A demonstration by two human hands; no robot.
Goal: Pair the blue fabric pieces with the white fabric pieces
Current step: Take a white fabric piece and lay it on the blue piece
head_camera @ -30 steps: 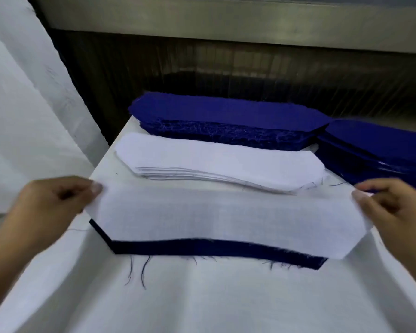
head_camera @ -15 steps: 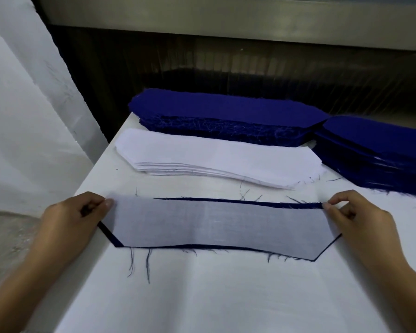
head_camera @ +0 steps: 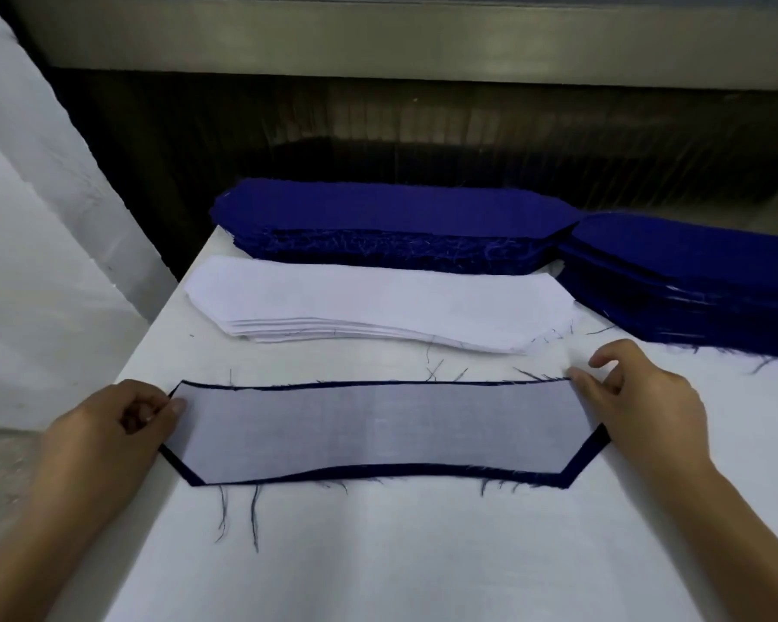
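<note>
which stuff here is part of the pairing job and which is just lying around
Job: white piece laid on blue piece; white stack; back blue stack; right blue stack; left hand, right hand at its ends.
Lying about: loose threads on the table; metal ledge behind.

Desk layout, referenced to the low stack [head_camera: 378, 307].
Thick stack [head_camera: 391, 226] lies behind it, side stack [head_camera: 692, 271] to its right; before it, top piece [head_camera: 378, 428] lies on under piece [head_camera: 585, 457], left hand [head_camera: 109, 424] and right hand [head_camera: 638, 397] at the ends.
</note>
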